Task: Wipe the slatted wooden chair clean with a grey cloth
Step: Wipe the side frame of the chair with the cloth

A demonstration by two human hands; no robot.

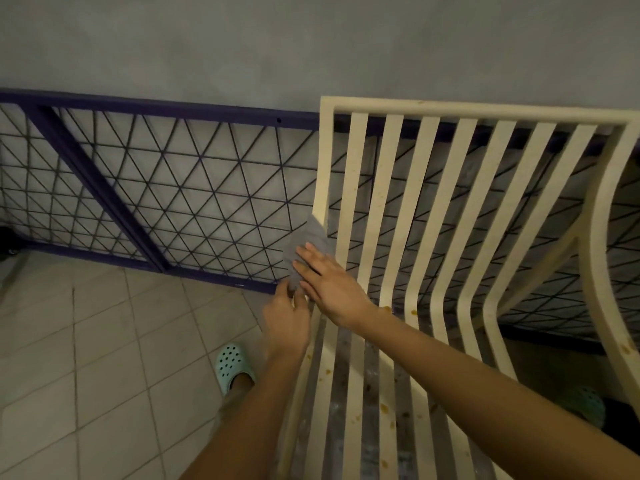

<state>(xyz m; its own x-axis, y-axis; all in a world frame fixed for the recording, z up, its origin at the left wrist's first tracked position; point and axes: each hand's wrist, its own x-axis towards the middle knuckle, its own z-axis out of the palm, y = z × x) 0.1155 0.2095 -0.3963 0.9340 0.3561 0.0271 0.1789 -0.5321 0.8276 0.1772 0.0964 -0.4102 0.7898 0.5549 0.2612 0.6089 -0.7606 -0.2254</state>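
Note:
The cream slatted wooden chair (429,209) fills the right half of the head view, its backrest leaning toward the wall. Brown spots dot the seat slats. A grey cloth (304,244) lies against the lower part of the chair's left post. My right hand (329,282) presses flat on the cloth, fingers stretched up and left. My left hand (287,320) sits just below it and pinches the cloth's bottom corner. Part of the cloth is hidden under my right hand.
A dark blue metal frame with wire mesh (166,188) leans against the grey wall behind the chair. The floor is pale tile (86,358). My foot in a mint green clog (233,367) stands left of the seat; a second clog (588,407) shows under the chair's right side.

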